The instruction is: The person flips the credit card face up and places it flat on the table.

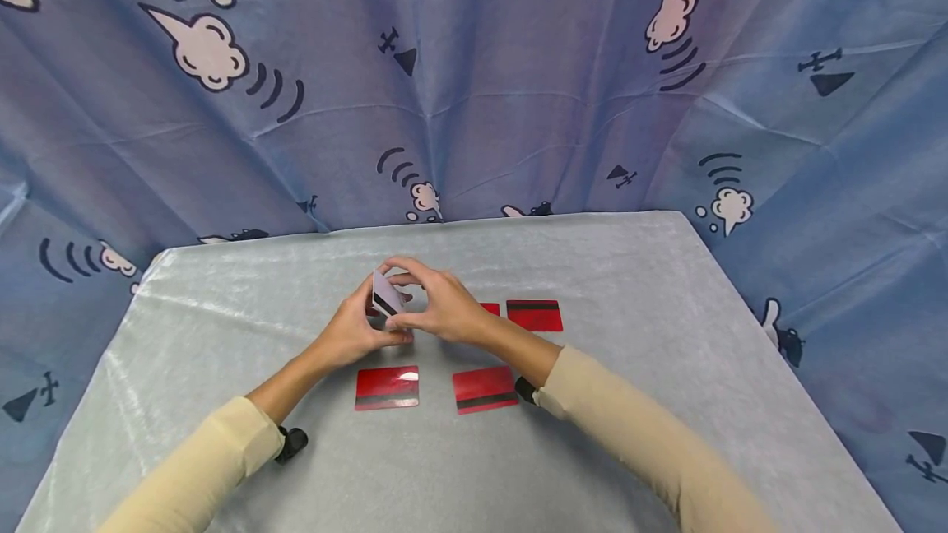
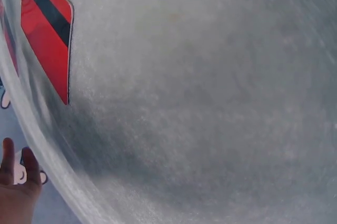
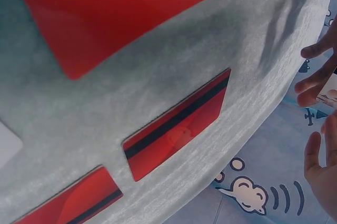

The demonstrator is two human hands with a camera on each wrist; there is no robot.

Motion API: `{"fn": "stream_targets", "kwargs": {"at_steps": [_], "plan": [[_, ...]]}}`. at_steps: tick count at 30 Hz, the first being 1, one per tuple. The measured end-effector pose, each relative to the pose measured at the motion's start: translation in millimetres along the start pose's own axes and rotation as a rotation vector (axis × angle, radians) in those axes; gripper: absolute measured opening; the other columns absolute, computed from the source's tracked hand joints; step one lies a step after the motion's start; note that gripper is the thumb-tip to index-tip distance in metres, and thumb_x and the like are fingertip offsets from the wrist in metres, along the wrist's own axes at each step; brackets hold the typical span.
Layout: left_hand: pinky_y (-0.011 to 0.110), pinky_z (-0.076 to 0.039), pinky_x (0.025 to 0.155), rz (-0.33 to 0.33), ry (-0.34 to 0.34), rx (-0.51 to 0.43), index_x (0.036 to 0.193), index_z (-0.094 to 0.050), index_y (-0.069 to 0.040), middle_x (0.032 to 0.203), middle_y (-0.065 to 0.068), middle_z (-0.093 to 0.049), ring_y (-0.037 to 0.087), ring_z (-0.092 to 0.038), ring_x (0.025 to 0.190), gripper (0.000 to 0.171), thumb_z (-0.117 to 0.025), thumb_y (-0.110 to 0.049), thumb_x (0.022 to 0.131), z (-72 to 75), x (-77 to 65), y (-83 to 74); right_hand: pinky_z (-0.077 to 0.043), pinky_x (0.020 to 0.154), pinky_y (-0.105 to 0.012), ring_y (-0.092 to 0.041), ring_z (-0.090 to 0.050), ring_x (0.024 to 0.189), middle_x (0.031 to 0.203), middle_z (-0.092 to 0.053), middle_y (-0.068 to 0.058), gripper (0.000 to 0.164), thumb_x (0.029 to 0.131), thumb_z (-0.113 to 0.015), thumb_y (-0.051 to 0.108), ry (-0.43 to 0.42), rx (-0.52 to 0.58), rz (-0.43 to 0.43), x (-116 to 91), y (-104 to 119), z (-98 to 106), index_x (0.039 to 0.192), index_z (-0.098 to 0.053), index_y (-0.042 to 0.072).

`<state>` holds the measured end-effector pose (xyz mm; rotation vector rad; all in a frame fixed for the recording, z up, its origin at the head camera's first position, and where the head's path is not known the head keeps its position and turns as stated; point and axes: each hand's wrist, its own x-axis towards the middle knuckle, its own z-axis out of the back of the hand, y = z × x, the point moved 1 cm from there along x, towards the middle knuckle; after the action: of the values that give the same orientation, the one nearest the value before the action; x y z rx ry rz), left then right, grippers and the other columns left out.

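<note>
Grip of your right hand (image 1: 444,307) was clamped on the white card (image 1: 383,288), thumb near the card's lower right corner and forefinger arched at its top. Your left hand (image 1: 351,329) was curled round the card's left side, thumb reaching beneath; how firmly it pressed, I could not tell. The card was up off the surface (image 1: 629,401), to the left of your right palm and to the right of your left one, with neither hand clearly nearer. Its long axis, judging by the dark stripe, sloped down from your left fingers toward your right thumb; the pale face was tilted up, stripe along the lower edge.

Just below your left hand lay the front left red card (image 1: 387,387), long axis side to side, stripe toward you. The front right red card (image 1: 485,390) lay apart from it, near your right cuff (image 1: 566,389), its right end angled slightly away. Past your right forearm, the back right red card (image 1: 535,315) had its stripe on the far side, and another red card (image 1: 491,308) was partly hidden. Beyond hung a blue curtain (image 1: 518,146).
</note>
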<state>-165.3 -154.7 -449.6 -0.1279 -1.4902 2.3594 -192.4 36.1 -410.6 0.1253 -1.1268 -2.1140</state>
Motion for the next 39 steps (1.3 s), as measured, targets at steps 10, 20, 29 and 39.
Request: {"fn": "stream_targets", "kwargs": {"at_steps": [10,20,29,39], "plan": [[0.032,-0.051,0.081,-0.005,0.001,0.015,0.141,-0.044,-0.009,0.113,0.006,-0.063,0.021,-0.060,0.091,0.085,-0.091,-0.019,0.071,-2.2,1.8,-0.1,-0.046,0.099,-0.048,-0.017,-0.058,0.125,0.128,-0.067,-0.006,0.076,0.079,-0.086,0.025,0.008,0.012,0.001,-0.2,-2.3,-0.3,0.144,-0.046,0.016],[0.032,-0.050,0.079,0.009,0.002,0.029,0.137,-0.048,-0.010,0.117,0.005,-0.066,0.022,-0.060,0.089,0.080,-0.092,-0.020,0.071,0.1,2.4,1.2,-0.047,0.098,-0.044,-0.016,-0.057,0.125,0.127,-0.068,-0.004,0.075,0.080,-0.086,0.025,0.013,-0.006,-0.005,0.0,-0.4,0.5,0.143,-0.047,0.018],[0.029,-0.051,0.076,-0.027,0.026,0.030,0.145,-0.042,-0.010,0.113,0.004,-0.067,0.020,-0.061,0.088,0.088,-0.091,-0.017,0.072,-1.3,3.3,2.3,-0.044,0.103,-0.041,-0.014,-0.056,0.125,0.130,-0.065,0.000,0.083,0.079,-0.086,0.029,0.005,-0.025,-0.025,2.7,3.5,1.5,0.148,-0.042,0.017],[0.034,-0.052,0.084,-0.022,0.066,0.036,0.128,-0.050,0.001,0.110,0.003,-0.065,0.018,-0.063,0.094,0.070,-0.090,-0.015,0.073,-6.3,2.5,6.4,-0.044,0.102,-0.035,-0.012,-0.059,0.120,0.127,-0.067,0.001,0.082,0.078,-0.087,0.030,-0.020,-0.019,0.020,7.4,9.1,3.1,0.146,-0.043,0.015]]}}
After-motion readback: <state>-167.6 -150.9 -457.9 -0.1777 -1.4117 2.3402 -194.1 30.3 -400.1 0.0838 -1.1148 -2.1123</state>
